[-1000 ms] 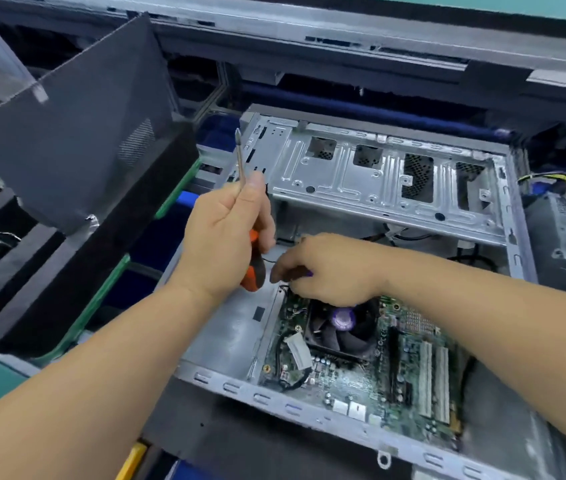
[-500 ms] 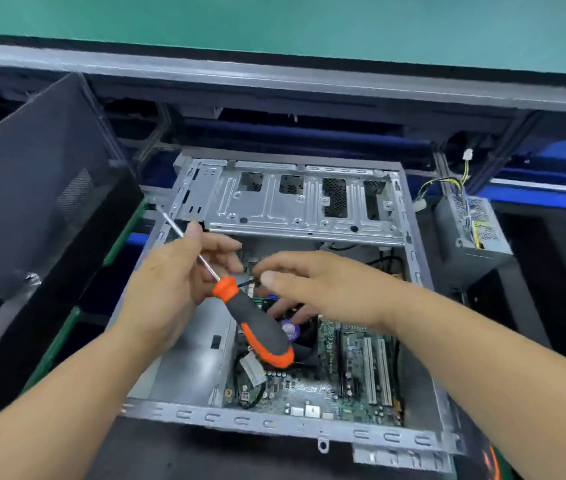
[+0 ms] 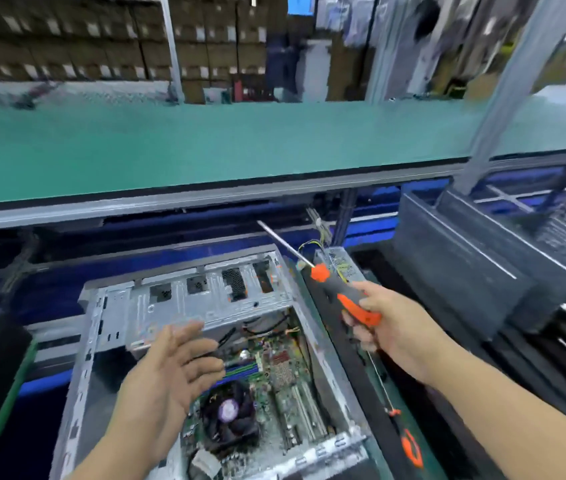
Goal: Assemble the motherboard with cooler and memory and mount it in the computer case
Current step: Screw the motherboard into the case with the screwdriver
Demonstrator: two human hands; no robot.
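An open grey computer case lies flat below me. Inside it sits the green motherboard with a black cooler fan that carries a purple centre label. My left hand hovers over the case with straight spread fingers and holds nothing. To the right of the case, my right hand grips the orange and grey handle of a screwdriver. Its steel shaft points up and to the left.
A second orange-handled screwdriver lies on the dark strip right of the case. A power supply with loose wires sits behind my right hand. A dark case panel stands at the right, a green conveyor belt runs behind.
The screwdriver passed from my left hand to my right hand, which moved out to the right of the case. My left hand opened. My view tilted upward.
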